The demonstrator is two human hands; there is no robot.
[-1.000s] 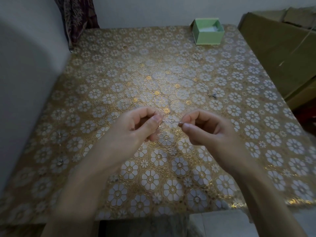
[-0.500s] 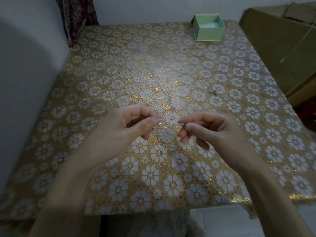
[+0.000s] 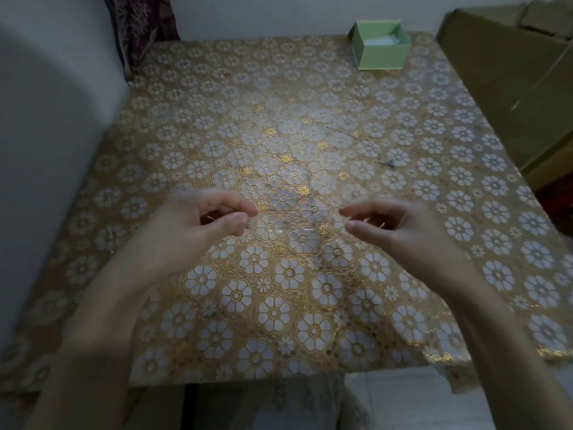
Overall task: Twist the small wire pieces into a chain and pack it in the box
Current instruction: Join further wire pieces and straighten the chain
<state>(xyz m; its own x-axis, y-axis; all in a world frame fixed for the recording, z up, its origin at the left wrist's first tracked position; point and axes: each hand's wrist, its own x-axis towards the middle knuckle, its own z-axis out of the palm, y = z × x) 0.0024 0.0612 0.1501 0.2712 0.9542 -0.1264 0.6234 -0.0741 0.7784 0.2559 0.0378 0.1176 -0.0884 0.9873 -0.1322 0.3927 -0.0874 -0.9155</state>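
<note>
Floral tablecloth [image 3: 279,290] — hands apart, wire too blurred for direction.

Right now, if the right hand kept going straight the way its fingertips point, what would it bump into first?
The right hand points leftward across the gap, toward the left hand. Nothing shows between them above the patterned tablecloth, so the left hand's fingertips would probably come first, though their relative height is hard to judge.

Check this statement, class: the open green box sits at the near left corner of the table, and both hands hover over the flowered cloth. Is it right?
One thing is wrong. The head view shows the open green box at the far right corner of the table, not the near left. The rest holds: left hand and right hand hover over the flowered cloth.
</note>
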